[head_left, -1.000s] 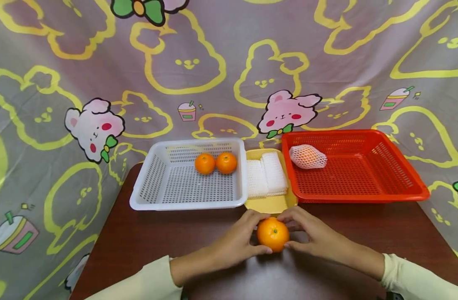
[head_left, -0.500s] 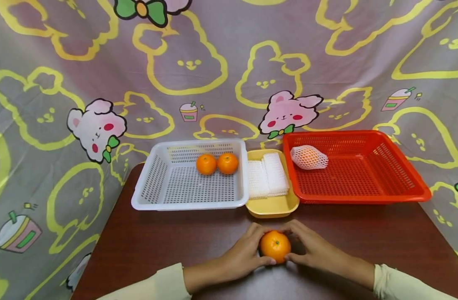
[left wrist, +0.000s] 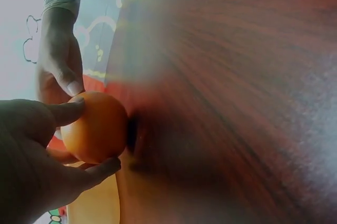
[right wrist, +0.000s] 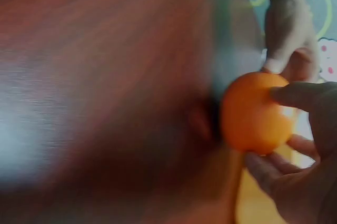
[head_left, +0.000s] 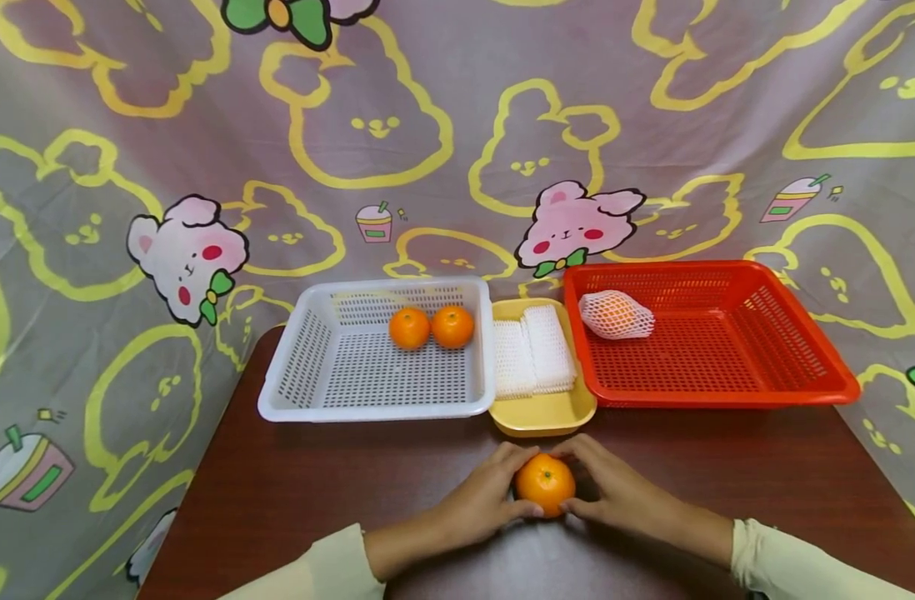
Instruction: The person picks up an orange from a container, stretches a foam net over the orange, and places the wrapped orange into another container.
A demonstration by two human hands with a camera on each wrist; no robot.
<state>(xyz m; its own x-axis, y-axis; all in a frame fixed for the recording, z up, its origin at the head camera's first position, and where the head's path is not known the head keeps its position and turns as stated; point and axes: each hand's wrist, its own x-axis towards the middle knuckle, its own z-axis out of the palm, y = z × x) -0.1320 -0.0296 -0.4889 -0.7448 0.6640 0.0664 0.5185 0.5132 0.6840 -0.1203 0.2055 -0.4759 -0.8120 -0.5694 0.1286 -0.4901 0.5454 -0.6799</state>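
An orange (head_left: 545, 485) with a small green stem spot on top is close over the dark table, in front of the yellow tray. My left hand (head_left: 482, 497) grips its left side, thumb at the front and fingers behind. From the other side my right hand (head_left: 618, 492) holds it the same way. In the left wrist view the thumb and fingertips press on the skin of the orange (left wrist: 97, 127). The right wrist view has the orange (right wrist: 256, 113) between thumb and fingers too, with a dark shadow beside it on the table.
A white basket (head_left: 375, 412) at back left bears two oranges (head_left: 431, 327). Folded white foam nets (head_left: 532, 350) lie in the yellow tray (head_left: 545, 417). The red basket (head_left: 720, 398) at right contains a netted orange (head_left: 615, 315). A patterned cloth (head_left: 442, 125) hangs behind.
Both hands have brought the orange a little nearer the table's front, away from the yellow tray, whose front edge now shows. Over the last half second they shift only slightly.
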